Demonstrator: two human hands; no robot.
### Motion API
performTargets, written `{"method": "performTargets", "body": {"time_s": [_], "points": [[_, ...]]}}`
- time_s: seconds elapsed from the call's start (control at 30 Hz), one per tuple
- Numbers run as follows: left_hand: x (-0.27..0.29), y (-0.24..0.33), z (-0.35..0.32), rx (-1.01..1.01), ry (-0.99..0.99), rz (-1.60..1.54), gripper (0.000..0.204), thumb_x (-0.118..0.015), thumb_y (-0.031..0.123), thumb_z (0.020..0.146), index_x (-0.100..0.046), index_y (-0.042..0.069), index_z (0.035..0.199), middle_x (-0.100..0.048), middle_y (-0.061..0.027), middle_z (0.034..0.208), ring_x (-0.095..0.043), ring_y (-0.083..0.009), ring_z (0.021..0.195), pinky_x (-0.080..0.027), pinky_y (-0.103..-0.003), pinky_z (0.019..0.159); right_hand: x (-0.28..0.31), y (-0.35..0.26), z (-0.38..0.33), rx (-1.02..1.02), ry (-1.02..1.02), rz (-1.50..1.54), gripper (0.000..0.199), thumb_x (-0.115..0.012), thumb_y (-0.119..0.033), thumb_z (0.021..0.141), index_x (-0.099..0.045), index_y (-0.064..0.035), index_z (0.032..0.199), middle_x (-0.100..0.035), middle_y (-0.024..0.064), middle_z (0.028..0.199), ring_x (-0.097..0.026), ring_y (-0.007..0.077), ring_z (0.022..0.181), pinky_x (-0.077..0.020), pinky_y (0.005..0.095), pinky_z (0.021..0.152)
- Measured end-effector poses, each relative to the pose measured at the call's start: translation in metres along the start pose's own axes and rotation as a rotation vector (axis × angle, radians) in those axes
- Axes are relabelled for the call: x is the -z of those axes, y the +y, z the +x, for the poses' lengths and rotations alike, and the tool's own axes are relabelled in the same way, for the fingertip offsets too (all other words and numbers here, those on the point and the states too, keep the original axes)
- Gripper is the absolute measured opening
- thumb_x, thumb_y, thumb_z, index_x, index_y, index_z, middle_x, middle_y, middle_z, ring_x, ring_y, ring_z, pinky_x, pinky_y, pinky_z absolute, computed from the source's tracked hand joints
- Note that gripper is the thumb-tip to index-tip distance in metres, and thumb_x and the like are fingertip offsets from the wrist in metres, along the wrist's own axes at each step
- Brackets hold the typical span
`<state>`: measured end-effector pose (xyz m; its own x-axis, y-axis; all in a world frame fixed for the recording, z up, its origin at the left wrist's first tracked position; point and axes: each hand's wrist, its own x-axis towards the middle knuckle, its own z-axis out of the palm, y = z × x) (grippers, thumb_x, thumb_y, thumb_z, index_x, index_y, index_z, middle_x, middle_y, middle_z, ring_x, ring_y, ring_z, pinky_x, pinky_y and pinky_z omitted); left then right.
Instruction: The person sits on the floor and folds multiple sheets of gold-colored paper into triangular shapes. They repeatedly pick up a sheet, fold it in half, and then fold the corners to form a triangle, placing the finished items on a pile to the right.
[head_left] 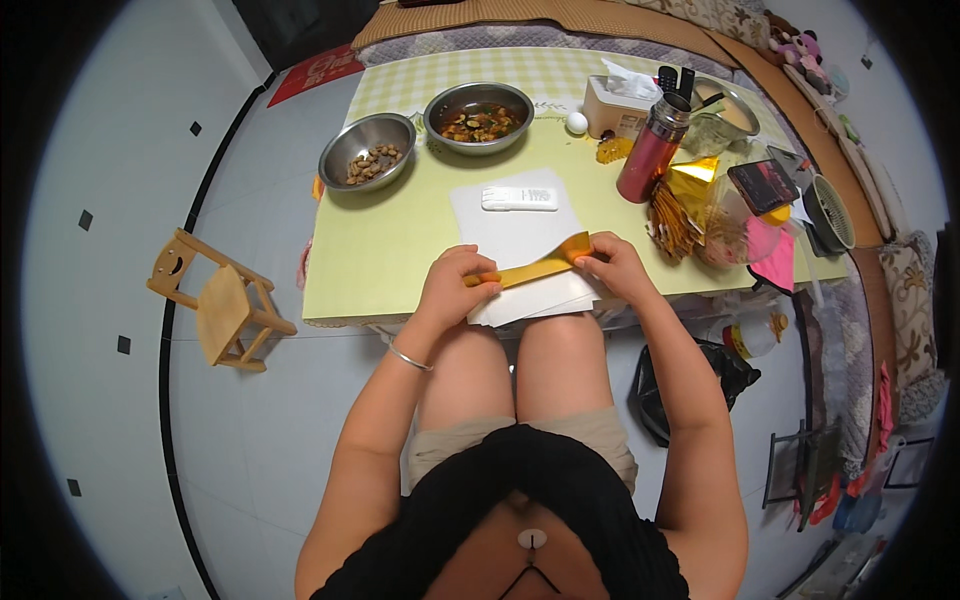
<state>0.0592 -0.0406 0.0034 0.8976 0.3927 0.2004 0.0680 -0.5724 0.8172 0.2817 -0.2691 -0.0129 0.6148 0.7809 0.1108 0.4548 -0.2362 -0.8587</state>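
A narrow strip of gold foil paper [535,271] stretches between my two hands, above white sheets [545,299] at the table's near edge. My left hand [458,284] pinches its left end between thumb and fingers. At the other end, where the strip widens and curls up, my right hand [613,266] grips it. Just beyond my hands, a white flat oblong case [519,198] lies on more white paper [470,212]. To the right, a bundle of folded gold paper pieces [675,222] rests beside a brighter gold sheet [692,184].
Two steel bowls stand at the back left, one with peanut-like pieces [374,164], one with food in broth [480,124]. A red thermos [652,150], tissue box [618,102], phone [762,187] and green basket [829,214] crowd the right. A small wooden chair [226,305] stands left.
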Motion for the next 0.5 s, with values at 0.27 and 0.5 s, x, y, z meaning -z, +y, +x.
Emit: {"method": "performTargets", "body": {"time_s": [0.27,0.5], "points": [[0.006,-0.021,-0.013,-0.207,-0.077,0.085,0.014,-0.075,0.008,0.081,-0.073,0.002,0.092,-0.074,-0.0102,0.117,-0.058,-0.0368,0.129,-0.048,-0.045,0.106,0.019,-0.013,0.004,-0.165,-0.217,0.141,0.031,-0.071,-0.029,0.096,-0.073,0.0008,0.106,-0.070,0.0065,0.106,-0.061,0.0123,0.094,-0.0494,0.0283,0.086],[0.026,-0.026,-0.020,-0.110,-0.001,-0.016,0.014,-0.073,0.005,0.082,-0.073,0.000,0.096,-0.074,-0.0135,0.117,-0.061,-0.0351,0.127,-0.050,-0.042,0.104,-0.009,-0.031,-0.028,-0.334,0.123,0.610,0.040,-0.064,-0.029,0.102,-0.062,-0.0008,0.131,-0.068,0.0050,0.115,-0.062,0.0131,0.106,-0.0521,0.0280,0.090]]}}
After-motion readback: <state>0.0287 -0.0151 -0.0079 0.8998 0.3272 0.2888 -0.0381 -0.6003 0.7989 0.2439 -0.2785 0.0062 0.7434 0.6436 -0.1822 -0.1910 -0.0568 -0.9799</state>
